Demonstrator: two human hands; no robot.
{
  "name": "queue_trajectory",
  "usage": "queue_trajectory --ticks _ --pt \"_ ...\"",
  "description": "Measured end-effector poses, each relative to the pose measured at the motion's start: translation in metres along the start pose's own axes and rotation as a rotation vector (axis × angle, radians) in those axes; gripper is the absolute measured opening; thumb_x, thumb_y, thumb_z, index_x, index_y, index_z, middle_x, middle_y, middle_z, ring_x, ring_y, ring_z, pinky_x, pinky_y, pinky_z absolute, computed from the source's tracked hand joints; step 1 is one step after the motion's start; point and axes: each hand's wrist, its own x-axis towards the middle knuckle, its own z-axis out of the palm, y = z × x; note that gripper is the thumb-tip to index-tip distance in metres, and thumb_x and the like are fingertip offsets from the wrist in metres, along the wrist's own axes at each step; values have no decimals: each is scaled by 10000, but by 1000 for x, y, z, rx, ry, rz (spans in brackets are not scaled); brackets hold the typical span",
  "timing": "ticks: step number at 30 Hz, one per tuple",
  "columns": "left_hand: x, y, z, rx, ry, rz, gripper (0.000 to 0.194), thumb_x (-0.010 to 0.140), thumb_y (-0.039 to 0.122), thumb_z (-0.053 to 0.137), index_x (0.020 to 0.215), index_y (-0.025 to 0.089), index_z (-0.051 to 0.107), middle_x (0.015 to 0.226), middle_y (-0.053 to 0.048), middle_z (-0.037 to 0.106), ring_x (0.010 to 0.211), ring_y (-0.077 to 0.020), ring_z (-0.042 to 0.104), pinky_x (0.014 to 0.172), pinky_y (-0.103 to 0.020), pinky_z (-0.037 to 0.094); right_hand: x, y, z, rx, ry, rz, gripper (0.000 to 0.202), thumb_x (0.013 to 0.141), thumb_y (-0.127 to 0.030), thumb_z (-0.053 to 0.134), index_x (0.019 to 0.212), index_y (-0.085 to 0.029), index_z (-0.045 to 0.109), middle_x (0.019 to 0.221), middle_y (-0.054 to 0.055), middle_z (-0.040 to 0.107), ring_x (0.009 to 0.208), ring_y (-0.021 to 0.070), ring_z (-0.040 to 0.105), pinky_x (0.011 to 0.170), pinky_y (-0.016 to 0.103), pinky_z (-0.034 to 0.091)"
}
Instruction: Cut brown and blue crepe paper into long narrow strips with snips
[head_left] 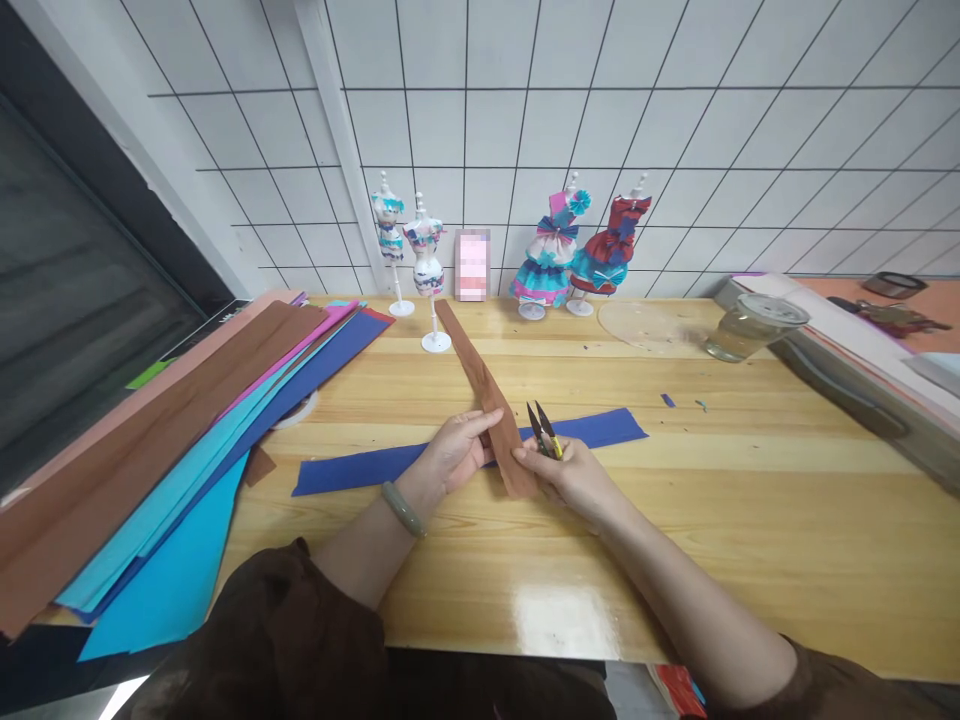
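Observation:
A long brown strip of crepe paper [480, 378] slants across the table between my hands, its near end raised toward me. My left hand [459, 450] pinches its left edge, thumb on top. At its right edge, near the lower end, my right hand [566, 472] grips the strip between thumb and fingers. Thread snips [546, 432] with dark pointed blades and a yellow part are also tucked in my right hand, tips apart and pointing away. Under the brown strip a blue paper strip [360, 470] lies flat, crossing it from left to right.
Layered coloured paper sheets [187, 420] cover the left side. Small dress forms stand at the back, two in ruffled paper dresses [546, 262]. A phone [472, 265] leans on the tiled wall. A clear lidded cup [754, 325] and paper scraps [667, 400] are on the right.

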Motion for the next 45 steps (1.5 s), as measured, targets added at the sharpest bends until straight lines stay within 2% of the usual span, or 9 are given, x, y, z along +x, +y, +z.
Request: queue_trajectory --ticks 4,7,10,13,19,22,27,36,45 --pt "0 3 2 -8 30 27 181 797 244 580 918 109 598 819 -82 661 713 -160 616 692 -288 480 0 1 2 -141 4 -74 337 655 -445 669 599 -144 529 497 -40 447 450 59 334 429 212 234" --pt "0 7 1 28 50 47 131 767 199 612 857 106 599 737 -60 643 637 -133 597 628 -252 467 -2 0 2 -125 -24 -95 332 691 -469 635 670 -148 550 521 -45 430 460 60 332 425 203 231" --pt "0 10 0 41 34 78 111 750 188 628 820 105 602 686 -43 626 596 -115 582 606 -232 457 -4 -1 2 38 -60 -6 409 760 -579 492 836 -179 536 467 -86 320 378 51 228 356 189 166" --pt "0 11 -1 20 26 113 114 747 205 634 799 108 604 655 -34 622 579 -109 578 609 -226 457 -6 0 1 177 -147 93 458 803 -625 361 852 -192 501 431 -101 287 328 49 179 315 176 150" --pt "2 11 -8 -3 61 160 146 735 210 646 842 119 605 690 -36 637 619 -119 601 625 -237 478 -7 0 0 258 -238 255 451 809 -617 369 784 -186 501 411 -98 297 310 37 173 302 148 149" --pt "3 15 -15 -31 110 186 130 737 187 642 840 122 596 729 -45 647 676 -129 620 641 -235 487 -9 -2 -1 235 -260 283 454 815 -612 362 773 -183 503 409 -93 310 301 34 186 299 140 154" --pt "5 21 -23 -70 151 206 94 756 160 619 837 128 583 785 -52 661 738 -144 637 660 -240 501 -12 -5 -2 119 -256 298 473 807 -621 370 759 -171 506 420 -74 375 272 29 227 283 141 146" --pt "5 22 -20 -72 156 196 102 770 130 597 872 134 589 825 -68 674 782 -164 649 736 -288 514 -9 -2 -1 113 -198 343 480 784 -623 407 743 -159 520 446 -65 404 274 15 218 283 143 145" --pt "0 11 -9 32 37 151 152 759 181 632 900 126 619 885 -83 675 839 -174 638 760 -287 496 -5 -2 -3 215 -175 362 479 776 -622 413 742 -159 531 451 -74 383 299 15 192 301 148 137"
